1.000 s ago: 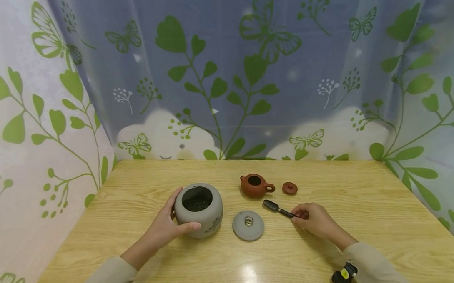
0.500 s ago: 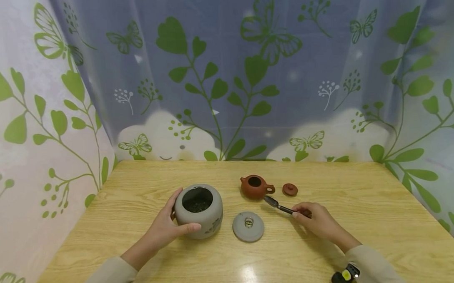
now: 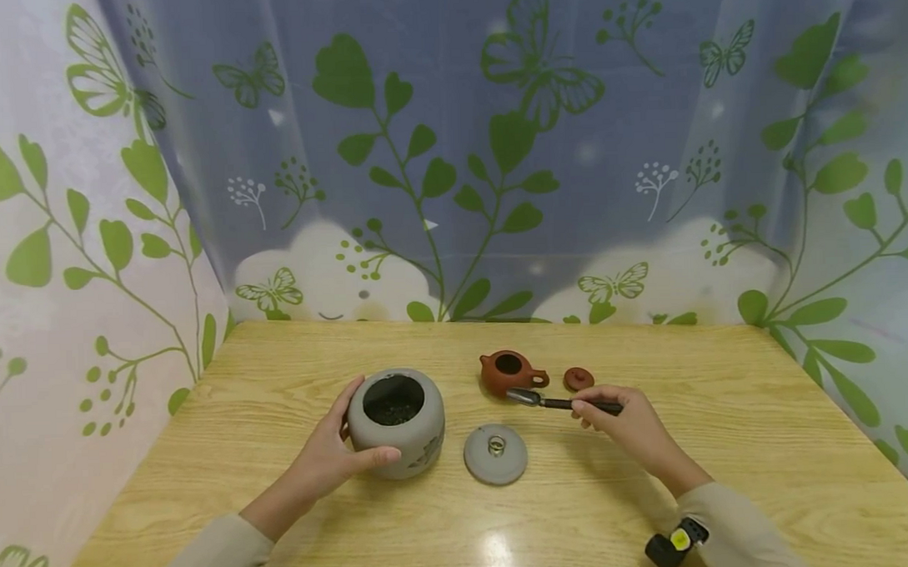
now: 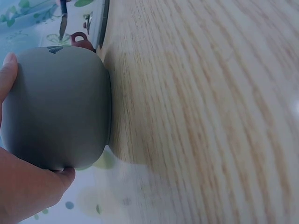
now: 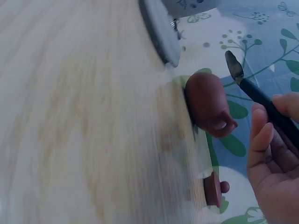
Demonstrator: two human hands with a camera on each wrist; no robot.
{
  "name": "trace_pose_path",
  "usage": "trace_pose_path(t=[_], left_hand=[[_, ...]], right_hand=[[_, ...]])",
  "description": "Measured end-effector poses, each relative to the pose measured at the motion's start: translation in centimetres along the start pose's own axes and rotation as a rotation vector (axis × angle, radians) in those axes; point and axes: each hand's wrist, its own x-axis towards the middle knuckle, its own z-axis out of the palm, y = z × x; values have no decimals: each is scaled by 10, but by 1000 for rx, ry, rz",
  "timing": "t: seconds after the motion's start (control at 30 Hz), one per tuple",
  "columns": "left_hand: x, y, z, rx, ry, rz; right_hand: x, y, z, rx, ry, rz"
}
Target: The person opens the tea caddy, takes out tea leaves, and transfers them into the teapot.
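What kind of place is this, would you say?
Probably a small tabletop booth set up for tea preparation: a wooden table closed in by leaf-and-butterfly curtains, with a grey jar of dark leaves, a little clay teapot and a scoop.

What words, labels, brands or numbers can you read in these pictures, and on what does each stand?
None can be read.
The jar bears only a dark painted mark, no letters.
The curtain shows leaves and butterflies, no writing.
The wrist device has a yellow spot too small to read.
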Motion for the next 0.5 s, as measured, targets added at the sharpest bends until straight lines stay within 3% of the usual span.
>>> trace_pose_path(t=[0.23,0.5], left_hand=[[0,-2,-1,4,-3,6],[1,-3,-1,7,13,-9]], right_hand=[[5,-11,11,221,21,32],[13,-19,24,313,46,-2]])
